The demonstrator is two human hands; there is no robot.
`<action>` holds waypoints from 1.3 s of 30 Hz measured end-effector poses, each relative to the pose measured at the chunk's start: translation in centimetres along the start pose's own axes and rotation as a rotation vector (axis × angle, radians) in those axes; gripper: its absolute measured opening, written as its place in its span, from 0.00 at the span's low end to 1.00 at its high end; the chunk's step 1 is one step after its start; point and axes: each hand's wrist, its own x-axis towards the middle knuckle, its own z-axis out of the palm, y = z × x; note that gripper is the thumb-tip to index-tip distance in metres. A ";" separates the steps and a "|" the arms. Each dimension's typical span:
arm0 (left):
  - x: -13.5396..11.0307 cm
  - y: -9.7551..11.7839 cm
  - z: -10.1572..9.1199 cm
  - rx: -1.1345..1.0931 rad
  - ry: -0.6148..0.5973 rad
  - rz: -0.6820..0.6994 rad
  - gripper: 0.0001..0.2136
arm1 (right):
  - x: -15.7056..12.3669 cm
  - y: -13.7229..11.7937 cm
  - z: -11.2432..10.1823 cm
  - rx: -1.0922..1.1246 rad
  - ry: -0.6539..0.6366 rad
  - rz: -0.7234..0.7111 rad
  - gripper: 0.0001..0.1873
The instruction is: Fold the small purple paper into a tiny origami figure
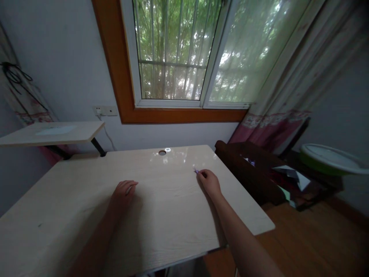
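My left hand (123, 191) rests on the pale wooden desk (72, 207) with its fingers curled loosely; nothing shows in it. My right hand (209, 182) reaches further out on the desk, fingers pinched on a small purple thing (195, 170) whose tip touches the desktop. What that thing is I cannot make out. The two hands lie apart, roughly level with each other.
A round cable hole (162, 152) sits near the desk's far edge. A raised side shelf (49, 132) stands at the left. Right of the desk is a dark wooden chair (245, 169) with papers, and a green-rimmed dish (331, 159). A barred window (173, 50) and curtain (294, 77) are behind.
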 end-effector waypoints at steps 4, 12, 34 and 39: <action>0.1 -0.1 -0.1 0.010 -0.026 -0.026 0.13 | -0.1 0.1 -0.3 0.075 0.013 0.034 0.11; 0.3 -0.1 0.3 0.053 -0.071 -0.041 0.13 | -1.1 0.3 -1.8 0.378 0.105 0.156 0.16; 0.2 -0.4 0.7 0.116 -0.115 -0.027 0.12 | 8.8 11.8 -25.2 0.352 0.592 0.419 0.19; 0.2 -0.2 0.7 0.111 -0.150 -0.023 0.12 | 3.3 15.9 -27.3 -0.017 0.575 0.439 0.27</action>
